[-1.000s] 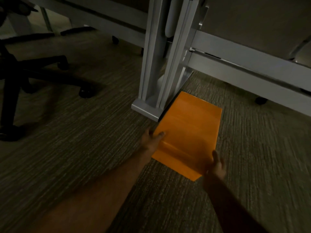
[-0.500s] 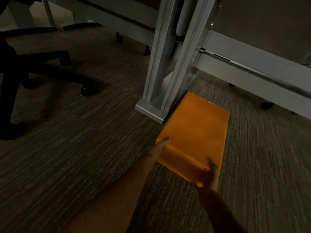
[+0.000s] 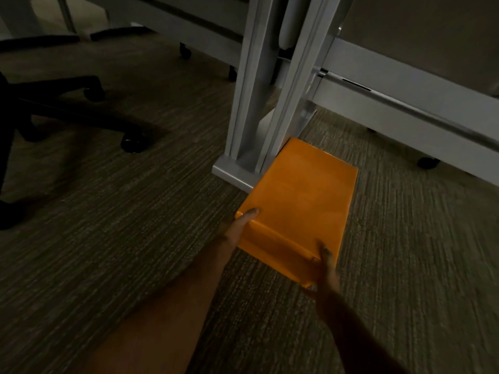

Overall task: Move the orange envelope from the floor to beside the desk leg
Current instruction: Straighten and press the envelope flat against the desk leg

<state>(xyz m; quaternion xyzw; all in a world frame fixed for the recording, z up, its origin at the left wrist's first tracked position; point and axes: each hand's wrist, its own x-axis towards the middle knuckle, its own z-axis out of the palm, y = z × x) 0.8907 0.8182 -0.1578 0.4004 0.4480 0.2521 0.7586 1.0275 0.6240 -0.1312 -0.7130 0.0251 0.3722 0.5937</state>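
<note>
The orange envelope point(image 3: 299, 206) lies with its far end on the carpet, right against the foot of the white desk leg point(image 3: 259, 103). Its near flap end is bent and slightly raised. My left hand point(image 3: 237, 228) grips the near left corner, thumb on top. My right hand point(image 3: 324, 263) holds the near right corner, fingers curled over the edge. Both forearms reach in from the bottom of the view.
A black office chair base with castors point(image 3: 81, 109) stands to the left. White desk rails point(image 3: 405, 109) run along the right, with a small castor point(image 3: 428, 161) beneath. Grey-green carpet point(image 3: 135, 238) covers the floor around the leg.
The envelope has slid forward and settled lower, its long edge now along the desk leg's foot. Both hands have followed it, staying on the near corners.
</note>
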